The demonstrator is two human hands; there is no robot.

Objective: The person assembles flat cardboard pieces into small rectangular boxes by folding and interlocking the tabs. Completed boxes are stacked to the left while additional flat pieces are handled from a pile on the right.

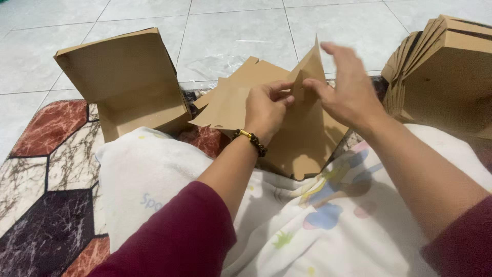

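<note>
A flat brown cardboard box blank [302, 138] stands partly folded over my lap. My left hand [265, 109], with a dark beaded bracelet at the wrist, pinches a flap of it near the top. My right hand [348, 90] meets the same flap from the right, thumb and forefinger on the card and the other fingers spread upward. Both sleeves are dark red. More flat blanks [233, 90] lie just behind the held one.
A folded open brown box [128, 77] stands at the left on a patterned mat [46, 169]. A stack of folded boxes [441, 66] leans at the right. A white printed blanket [307, 225] covers my lap. Pale floor tiles [230, 31] lie beyond.
</note>
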